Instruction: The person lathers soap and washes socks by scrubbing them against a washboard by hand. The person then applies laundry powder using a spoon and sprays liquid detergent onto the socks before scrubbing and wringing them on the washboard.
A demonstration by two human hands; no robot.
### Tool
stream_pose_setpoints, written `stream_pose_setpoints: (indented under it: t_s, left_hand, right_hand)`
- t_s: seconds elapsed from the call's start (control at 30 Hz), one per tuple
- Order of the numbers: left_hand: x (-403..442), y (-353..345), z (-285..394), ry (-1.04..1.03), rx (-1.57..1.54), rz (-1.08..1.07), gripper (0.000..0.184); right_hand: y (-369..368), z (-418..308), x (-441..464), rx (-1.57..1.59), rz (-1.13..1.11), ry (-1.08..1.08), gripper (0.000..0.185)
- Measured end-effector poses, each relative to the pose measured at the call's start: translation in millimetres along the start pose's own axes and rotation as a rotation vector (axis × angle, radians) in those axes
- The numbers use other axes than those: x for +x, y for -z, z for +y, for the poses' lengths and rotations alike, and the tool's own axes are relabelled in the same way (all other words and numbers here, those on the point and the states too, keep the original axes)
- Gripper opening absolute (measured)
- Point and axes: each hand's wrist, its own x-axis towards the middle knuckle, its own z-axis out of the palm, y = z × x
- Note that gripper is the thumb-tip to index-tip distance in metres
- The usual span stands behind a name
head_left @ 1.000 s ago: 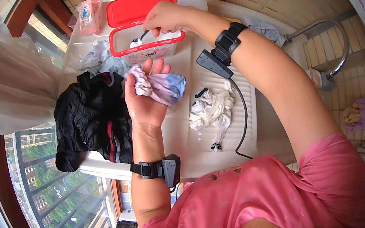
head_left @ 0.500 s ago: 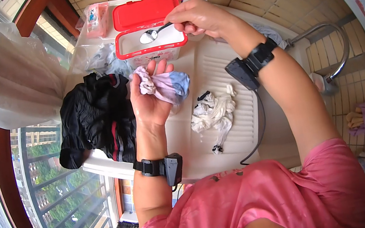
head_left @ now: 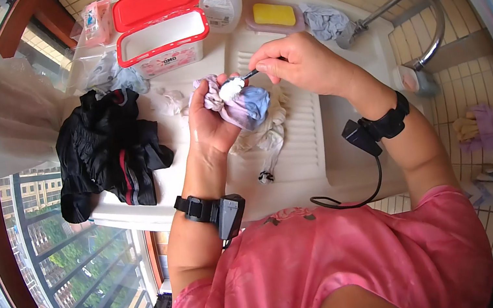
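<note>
My left hand (head_left: pixel 209 127), palm up, cradles a bunched lavender and blue cloth (head_left: pixel 245 109). Between thumb and fingers, my right hand (head_left: pixel 304 64) grips the dark handle of a spoon (head_left: pixel 252 74). White powder (head_left: pixel 231 88) is heaped at the spoon's end, right over the cloth; whether it touches cannot be made out. Behind my left hand stands an open red-rimmed box of white powder (head_left: pixel 167 59), its red lid (head_left: pixel 157 3) tipped back. Below the cloth, damp white socks or cloths (head_left: pixel 272 139) lie on the ribbed washboard (head_left: pixel 305 143), partly hidden by it.
To the left, a black garment (head_left: pixel 101 143) lies on the sink's edge. Farther back are a white bottle (head_left: pixel 221 0), a yellow block in a dish (head_left: pixel 273 15), and a grey cloth (head_left: pixel 326 21). A curved faucet (head_left: pixel 433 15) rises over the basin at right.
My right hand has brought the spoon with powder from above the box down to the cloth. My left hand still holds the cloth. The camera view has shifted.
</note>
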Motion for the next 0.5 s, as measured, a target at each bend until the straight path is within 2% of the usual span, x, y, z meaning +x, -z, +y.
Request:
stream_pose_setpoints:
  t_s: [0.1, 0.2, 0.3, 0.43, 0.5]
  left_hand:
    - [2, 1, -13, 0.023, 0.000, 0.017, 0.038]
    - [1, -4, -23, 0.066, 0.029, -0.004, 0.037]
    - [-1, -6, -27, 0.069, 0.026, 0.056, 0.037]
    - [-1, -5, -18, 0.076, 0.002, -0.016, 0.039]
    - [-2, -6, -12, 0.058, 0.021, 0.046, 0.038]
  right_hand:
    - [3, 7, -15, -0.015, 0.011, -0.032, 0.020]
    - [4, 16, -23, 0.068, 0.031, 0.000, 0.020]
    - [6, 16, -28, 0.167, 0.023, -0.069, 0.020]
    - [10, 29, -18, 0.458, -0.012, -0.196, 0.021]
    - [11, 27, -6, 0.572, -0.018, -0.248, 0.022]
